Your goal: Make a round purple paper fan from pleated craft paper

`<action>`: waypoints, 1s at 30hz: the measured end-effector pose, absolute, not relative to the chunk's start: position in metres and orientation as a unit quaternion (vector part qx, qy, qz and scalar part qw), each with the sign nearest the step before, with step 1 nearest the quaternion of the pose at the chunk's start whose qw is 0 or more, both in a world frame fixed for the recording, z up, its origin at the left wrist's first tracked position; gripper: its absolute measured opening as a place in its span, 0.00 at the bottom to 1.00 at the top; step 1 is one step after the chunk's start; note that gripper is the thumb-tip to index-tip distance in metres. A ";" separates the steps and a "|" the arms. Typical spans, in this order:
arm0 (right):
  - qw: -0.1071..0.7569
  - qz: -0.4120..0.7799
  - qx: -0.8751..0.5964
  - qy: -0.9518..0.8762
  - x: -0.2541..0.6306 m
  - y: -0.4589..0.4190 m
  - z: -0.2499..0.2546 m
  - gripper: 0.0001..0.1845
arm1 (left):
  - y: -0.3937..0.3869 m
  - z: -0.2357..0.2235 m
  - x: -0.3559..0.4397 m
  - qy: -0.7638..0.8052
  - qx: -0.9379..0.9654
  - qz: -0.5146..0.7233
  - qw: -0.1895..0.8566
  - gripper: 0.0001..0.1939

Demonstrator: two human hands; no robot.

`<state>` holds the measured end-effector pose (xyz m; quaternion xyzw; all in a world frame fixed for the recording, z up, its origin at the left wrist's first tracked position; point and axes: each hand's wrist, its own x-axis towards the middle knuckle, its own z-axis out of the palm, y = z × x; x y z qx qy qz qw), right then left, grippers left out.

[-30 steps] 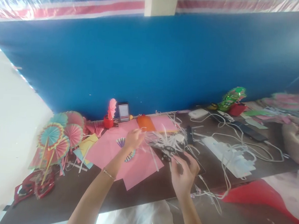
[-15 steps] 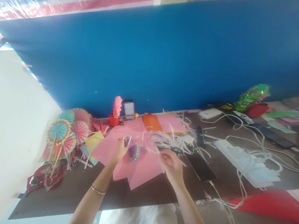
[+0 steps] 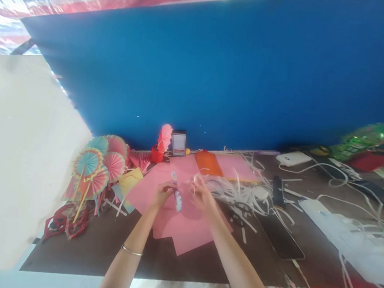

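Note:
My left hand (image 3: 162,193) pinches a small pleated paper fan piece (image 3: 176,195), folded nearly flat, above the pink paper sheets (image 3: 186,231). My right hand (image 3: 201,194) is close beside it on the right, its fingers curled on a thin white paper strip (image 3: 195,183). Both hands hover just over the middle of the dark table (image 3: 105,252). A metal bangle is on my left wrist.
Finished round paper fans (image 3: 94,170) are heaped at the left. A pile of white paper strips (image 3: 241,191) with scissors lies right of my hands. A black phone (image 3: 279,235), a power strip (image 3: 346,240) with cables and an orange sheet (image 3: 208,163) lie beyond. A blue wall stands behind.
My right hand has come left from the strip pile to meet my left hand. The little fan has been lifted off the pink paper and folded closed. The camera has swung left.

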<state>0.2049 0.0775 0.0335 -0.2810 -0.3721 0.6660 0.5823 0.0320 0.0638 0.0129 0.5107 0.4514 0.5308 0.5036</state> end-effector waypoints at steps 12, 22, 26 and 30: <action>0.560 0.677 -0.322 -0.353 0.201 0.086 0.001 0.12 | 0.066 0.023 0.029 0.367 0.372 0.524 0.672 0.21; 0.524 0.628 -0.352 -0.455 0.185 0.076 0.020 0.19 | 0.060 0.022 0.034 0.365 0.439 0.458 0.682 0.28; 0.548 0.593 -0.367 -0.462 0.186 0.075 0.015 0.20 | 0.059 0.025 0.032 0.338 0.464 0.448 0.686 0.28; 0.561 0.590 -0.365 -0.452 0.189 0.075 0.012 0.20 | 0.059 0.020 0.030 0.334 0.491 0.425 0.683 0.30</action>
